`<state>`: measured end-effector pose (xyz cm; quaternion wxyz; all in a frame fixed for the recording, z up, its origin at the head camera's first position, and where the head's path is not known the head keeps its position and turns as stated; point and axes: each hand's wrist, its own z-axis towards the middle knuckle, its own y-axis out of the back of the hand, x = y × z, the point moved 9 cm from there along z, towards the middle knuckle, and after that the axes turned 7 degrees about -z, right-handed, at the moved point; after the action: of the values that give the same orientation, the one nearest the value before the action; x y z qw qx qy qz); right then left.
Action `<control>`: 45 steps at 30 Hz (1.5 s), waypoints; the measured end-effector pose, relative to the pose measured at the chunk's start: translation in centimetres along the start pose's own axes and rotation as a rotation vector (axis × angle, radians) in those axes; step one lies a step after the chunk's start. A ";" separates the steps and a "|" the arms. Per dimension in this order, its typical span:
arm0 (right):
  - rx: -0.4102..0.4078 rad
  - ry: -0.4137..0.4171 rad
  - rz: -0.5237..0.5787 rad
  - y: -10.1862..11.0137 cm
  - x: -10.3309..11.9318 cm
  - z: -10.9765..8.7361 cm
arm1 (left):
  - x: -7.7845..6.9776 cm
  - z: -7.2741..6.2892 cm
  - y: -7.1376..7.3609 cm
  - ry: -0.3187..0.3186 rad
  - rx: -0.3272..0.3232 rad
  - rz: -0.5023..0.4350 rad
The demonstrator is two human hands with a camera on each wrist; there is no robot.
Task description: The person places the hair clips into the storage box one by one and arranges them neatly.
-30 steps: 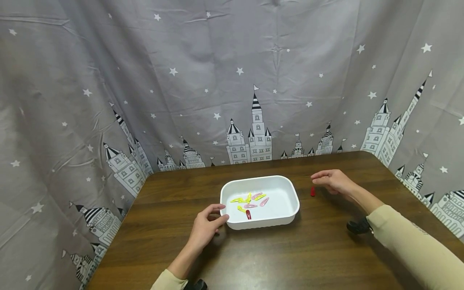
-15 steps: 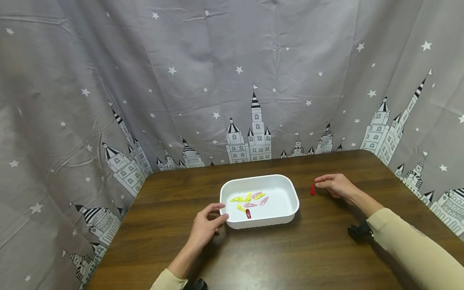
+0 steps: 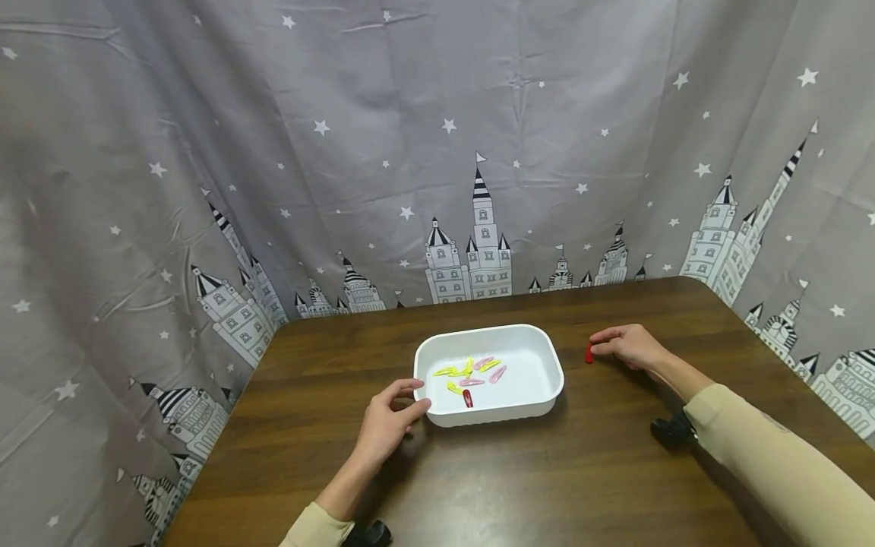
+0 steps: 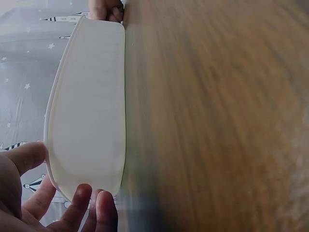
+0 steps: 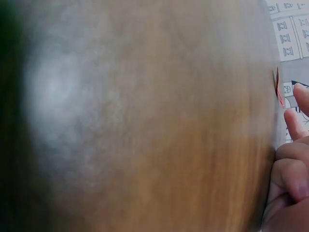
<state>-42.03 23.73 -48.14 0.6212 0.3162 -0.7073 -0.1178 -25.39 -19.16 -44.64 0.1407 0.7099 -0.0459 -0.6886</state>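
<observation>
A white tray sits on the table, with several yellow hair clips, pink hair clips and one dark red hair clip inside. My left hand holds the tray's left end; the left wrist view has its thumb and fingers round the rim and outer wall. Right of the tray, a bright red hair clip lies on the table. The thumb and index finger of my right hand reach to this clip. A small gap separates fingertips and red clip in the right wrist view.
The brown wooden table carries the tray. Behind it hangs a grey curtain printed with castles and stars. A black wrist device sits under the right sleeve.
My right hand has come down beside the bright red clip, its fingertips now right at it. My left hand stays on the tray, and the clips inside lie as before.
</observation>
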 end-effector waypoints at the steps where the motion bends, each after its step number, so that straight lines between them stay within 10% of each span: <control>1: -0.008 0.004 -0.015 0.0 0.1 0.1 | 0.0 0.0 0.0 0.000 -0.001 0.000; 45: -0.096 0.140 -0.225 -0.3 1.3 0.2 | 0.0 0.1 0.0 -0.010 -0.007 0.007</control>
<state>-42.12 22.67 -47.28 0.6663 0.3707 -0.6159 -0.1981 -25.46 -19.15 -44.63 0.1455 0.7057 -0.0468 -0.6918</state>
